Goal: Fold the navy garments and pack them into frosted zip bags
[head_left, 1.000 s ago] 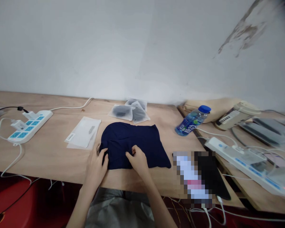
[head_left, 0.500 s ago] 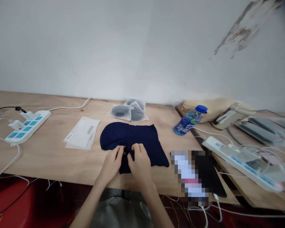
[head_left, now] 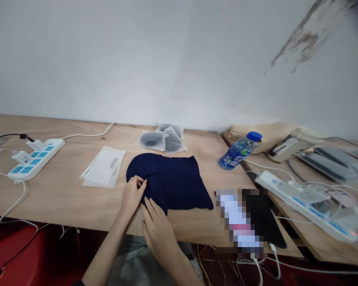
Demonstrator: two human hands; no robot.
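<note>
A navy cloth piece [head_left: 181, 182], rounded at its left end and squared at the right, lies flat on the wooden table. My left hand [head_left: 134, 194] is at the lower edge of the rounded end, its thumb and fingertips pinched together on the fabric. Just below and to the right, my right hand [head_left: 156, 224] has its fingers stretched out, their tips touching the cloth's near edge. Part of that edge is hidden under both hands.
Translucent bags [head_left: 104, 167] lie to the left, and packets with dark contents [head_left: 152, 141] behind the cloth. To the right are a blue-capped bottle [head_left: 238, 151], a blurred-out phone [head_left: 238, 222] and a power strip [head_left: 307, 206]. Another power strip [head_left: 37, 161] is far left.
Both hands have moved left along the cloth, to its rounded end. The near flap now lies flatter, and its lower corner has shifted right.
</note>
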